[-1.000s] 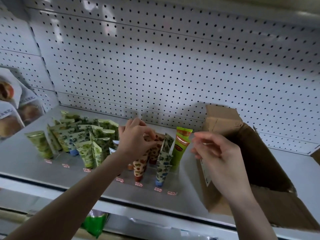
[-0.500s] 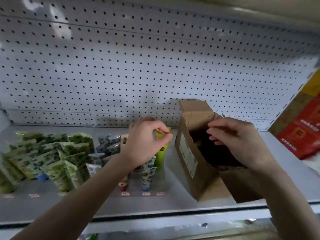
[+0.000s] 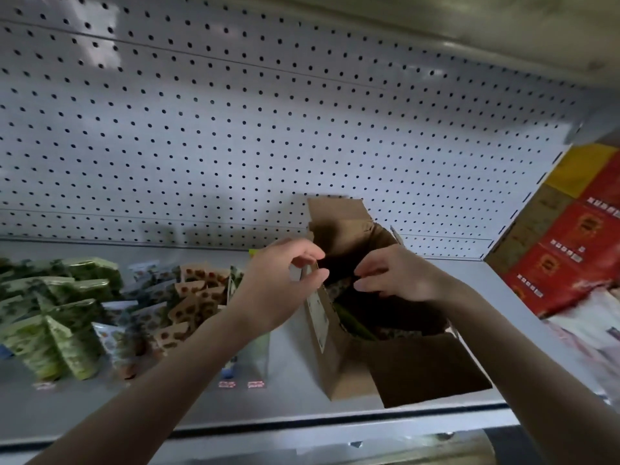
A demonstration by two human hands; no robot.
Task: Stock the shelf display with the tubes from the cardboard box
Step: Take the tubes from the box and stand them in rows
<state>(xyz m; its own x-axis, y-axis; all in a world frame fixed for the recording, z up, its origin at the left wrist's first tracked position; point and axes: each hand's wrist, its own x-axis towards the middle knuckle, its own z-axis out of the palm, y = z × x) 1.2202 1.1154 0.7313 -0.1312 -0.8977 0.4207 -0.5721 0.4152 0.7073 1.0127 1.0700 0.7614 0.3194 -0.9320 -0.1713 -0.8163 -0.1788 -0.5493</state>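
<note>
An open cardboard box stands on the grey shelf, right of centre. Inside it lie tubes, among them a green tube. My left hand pinches the top edge of the box's left wall between thumb and forefinger. Over the box's opening hovers my right hand, its fingers loosely curled and pointing down, with nothing seen in them. On the shelf to the left stand rows of green patterned tubes, blue-capped tubes and orange patterned tubes.
A white pegboard backs the shelf. Red and yellow cartons are stacked at the right end, with white packs in front of them. Small price tags sit by the shelf's front edge.
My left hand left the tube rows and moved right to the box's left wall. My right hand went from beside the box to over its opening. The view swung right.
</note>
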